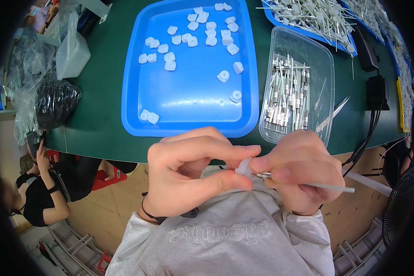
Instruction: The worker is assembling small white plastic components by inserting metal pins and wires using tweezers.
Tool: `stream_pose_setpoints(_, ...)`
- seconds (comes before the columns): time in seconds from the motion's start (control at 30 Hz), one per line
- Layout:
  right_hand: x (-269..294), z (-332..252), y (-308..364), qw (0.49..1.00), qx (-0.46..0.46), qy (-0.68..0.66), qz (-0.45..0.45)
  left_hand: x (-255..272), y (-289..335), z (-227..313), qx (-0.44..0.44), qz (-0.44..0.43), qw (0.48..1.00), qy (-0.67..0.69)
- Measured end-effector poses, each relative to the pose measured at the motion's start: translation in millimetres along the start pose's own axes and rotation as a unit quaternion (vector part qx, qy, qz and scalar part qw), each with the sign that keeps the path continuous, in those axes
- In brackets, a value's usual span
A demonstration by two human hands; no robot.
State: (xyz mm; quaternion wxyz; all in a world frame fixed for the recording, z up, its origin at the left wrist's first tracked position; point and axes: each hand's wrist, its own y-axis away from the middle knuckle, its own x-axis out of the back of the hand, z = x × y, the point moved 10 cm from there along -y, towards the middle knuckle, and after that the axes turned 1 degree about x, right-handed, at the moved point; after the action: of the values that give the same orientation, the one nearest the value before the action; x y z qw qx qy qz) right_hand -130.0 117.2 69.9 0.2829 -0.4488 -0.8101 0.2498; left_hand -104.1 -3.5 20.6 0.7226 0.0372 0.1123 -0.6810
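My left hand (188,168) pinches a small whitish, translucent plastic piece (244,168) between thumb and fingertips, just in front of the table edge. My right hand (303,170) is closed on a thin rod (331,187), its pale end sticking out to the right. The rod's metal end meets the plastic piece; whether it sits inside is hidden by the fingers. Beyond my hands lies a blue tray (179,103) with several small white plastic pieces (170,66) scattered in it. A clear plastic box (319,57) right of it holds many rods with metal ends (287,96).
Tweezers (333,114) lie against the clear box. At the far right stands another blue tray (271,17) heaped with white rod-like parts (313,18). Black cables (375,124) hang over the right edge. Plastic bags (55,96) lie at left, where another person (43,198) sits.
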Motion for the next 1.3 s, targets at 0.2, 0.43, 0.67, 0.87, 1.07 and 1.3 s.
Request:
stream_pose_setpoints(0.2,2.5,24.0,5.8,0.982,-0.123,-0.133,0.051,-10.3,2.0,-3.2,0.039,-0.048,0.998,0.023)
stream_pose_setpoints(0.43,-19.1,50.8,20.5,0.855,-0.353,-0.363,0.113,-20.2,0.5,6.3,0.03,-0.05,0.998,0.038)
stream_pose_setpoints(0.67,-29.0,51.9,25.8,0.795,-0.317,-0.512,0.074,-26.1,-1.4,15.2,-0.006,-0.07,0.998,0.011)
stream_pose_setpoints(0.87,-36.9,52.4,29.4,0.751,-0.32,-0.571,0.089,-25.6,-1.3,11.0,0.002,-0.085,0.996,0.027)
stream_pose_setpoints(1.07,-20.1,46.6,20.7,0.792,-0.292,-0.535,0.046,-28.5,-2.8,12.7,0.006,-0.062,0.997,0.043)
stream_pose_setpoints(1.3,-14.1,36.1,23.5,0.814,-0.284,-0.505,0.032,-26.4,-3.9,7.0,0.013,-0.103,0.994,-0.033)
